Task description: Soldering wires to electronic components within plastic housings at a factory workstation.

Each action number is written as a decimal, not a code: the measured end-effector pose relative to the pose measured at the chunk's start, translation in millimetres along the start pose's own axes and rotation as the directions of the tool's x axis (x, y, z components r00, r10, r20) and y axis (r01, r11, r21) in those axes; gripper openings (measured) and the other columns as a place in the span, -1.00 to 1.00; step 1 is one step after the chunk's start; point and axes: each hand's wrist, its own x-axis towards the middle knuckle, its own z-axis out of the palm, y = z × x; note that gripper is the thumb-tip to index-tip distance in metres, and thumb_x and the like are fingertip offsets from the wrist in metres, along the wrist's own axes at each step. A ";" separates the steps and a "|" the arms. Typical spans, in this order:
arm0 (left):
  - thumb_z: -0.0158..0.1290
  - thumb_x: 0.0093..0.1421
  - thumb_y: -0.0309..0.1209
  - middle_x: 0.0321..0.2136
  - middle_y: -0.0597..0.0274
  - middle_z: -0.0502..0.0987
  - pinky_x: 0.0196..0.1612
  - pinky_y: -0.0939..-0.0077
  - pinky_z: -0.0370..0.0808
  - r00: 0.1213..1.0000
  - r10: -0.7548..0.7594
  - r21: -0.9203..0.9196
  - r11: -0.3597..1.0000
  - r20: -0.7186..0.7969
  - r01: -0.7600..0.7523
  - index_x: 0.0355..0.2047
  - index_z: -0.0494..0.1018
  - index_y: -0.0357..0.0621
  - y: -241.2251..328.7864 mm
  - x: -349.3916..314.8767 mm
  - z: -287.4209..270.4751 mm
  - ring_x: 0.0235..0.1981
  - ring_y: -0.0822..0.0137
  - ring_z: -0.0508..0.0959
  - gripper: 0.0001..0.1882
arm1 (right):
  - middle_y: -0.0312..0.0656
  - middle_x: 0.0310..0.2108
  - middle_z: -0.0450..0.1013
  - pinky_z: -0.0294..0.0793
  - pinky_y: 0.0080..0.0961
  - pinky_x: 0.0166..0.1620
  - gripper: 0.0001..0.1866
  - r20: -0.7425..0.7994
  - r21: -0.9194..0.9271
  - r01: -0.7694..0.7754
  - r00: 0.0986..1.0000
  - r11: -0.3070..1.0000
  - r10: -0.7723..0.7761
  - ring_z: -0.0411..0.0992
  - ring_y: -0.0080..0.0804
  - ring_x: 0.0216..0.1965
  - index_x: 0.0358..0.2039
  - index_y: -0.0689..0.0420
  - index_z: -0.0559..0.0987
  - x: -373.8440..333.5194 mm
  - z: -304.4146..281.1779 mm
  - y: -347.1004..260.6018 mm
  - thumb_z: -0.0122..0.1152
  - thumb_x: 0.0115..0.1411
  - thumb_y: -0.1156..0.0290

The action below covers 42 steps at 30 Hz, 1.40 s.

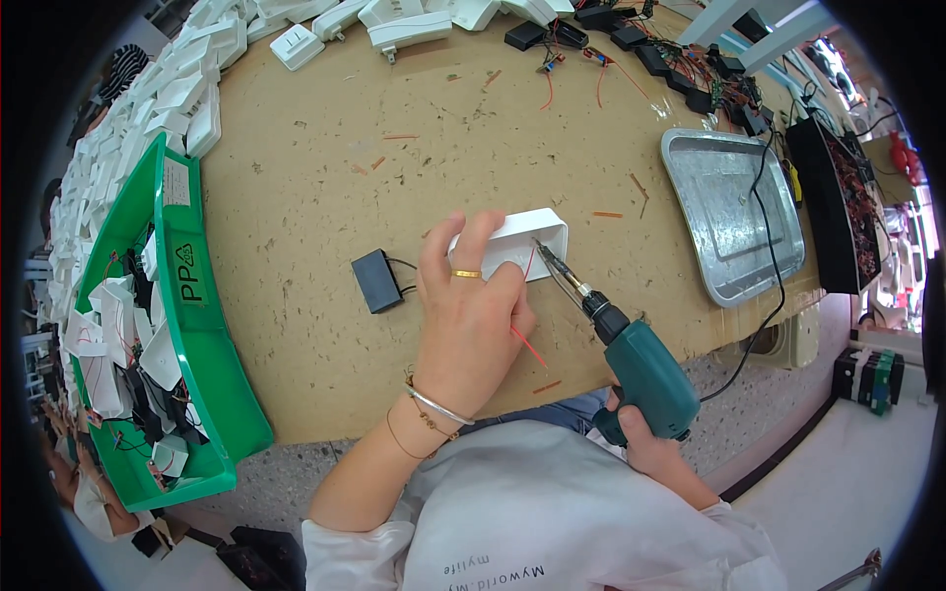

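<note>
My left hand is closed around the near left side of a white plastic housing, its open face toward me. A red wire sticks out beside the thumb. In my right hand is a green soldering gun, gripped by its handle. Its metal tip points up and left into the housing; whether it touches anything there I cannot tell. Left of my left hand lies a small black box, its black leads running under the fingers.
A green bin with white housings and wires stands at the left. White housings pile up along the far left. A metal tray lies at the right, the gun's black cord across it. Black boxes with wires sit far right.
</note>
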 end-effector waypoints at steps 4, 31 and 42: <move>0.11 -0.16 -0.59 0.00 0.07 0.30 0.03 0.10 0.24 1.000 0.004 0.004 1.000 0.007 -0.004 -0.62 0.38 -0.24 0.2 1.1 0.0 0.07 -0.10 0.19 -0.89 | -0.29 -0.52 0.43 0.39 -0.57 -0.34 -0.60 0.006 -0.017 0.001 1.000 1.000 -0.001 0.39 -0.54 -0.48 -0.18 0.29 0.42 1.2 -0.1 0.1 0.23 0.03 0.30; 0.13 -0.11 -0.56 0.00 0.03 0.30 0.05 0.09 0.23 1.000 0.011 -0.017 1.000 0.013 -0.010 -0.59 0.38 -0.24 0.4 0.5 -3.0 0.08 -0.12 0.17 -0.88 | -0.17 -0.23 0.37 0.32 -0.53 -0.28 -0.23 0.066 0.191 -0.045 0.997 0.980 0.033 0.34 -0.50 -0.33 0.01 0.31 0.36 -12.1 -4.0 8.0 0.15 0.05 -0.14; 0.26 -0.22 -0.49 0.11 0.11 0.22 0.08 0.09 0.20 0.997 0.013 -0.050 0.999 0.070 -0.009 -0.42 0.46 -0.10 -1.0 -5.4 -27.4 0.14 -0.10 0.14 -0.71 | -0.11 -0.11 0.37 0.36 -0.53 -0.28 -0.23 0.013 0.260 -0.037 0.999 0.965 0.035 0.37 -0.50 -0.36 -0.03 0.32 0.40 -10.9 -3.0 1.5 0.17 0.02 -0.16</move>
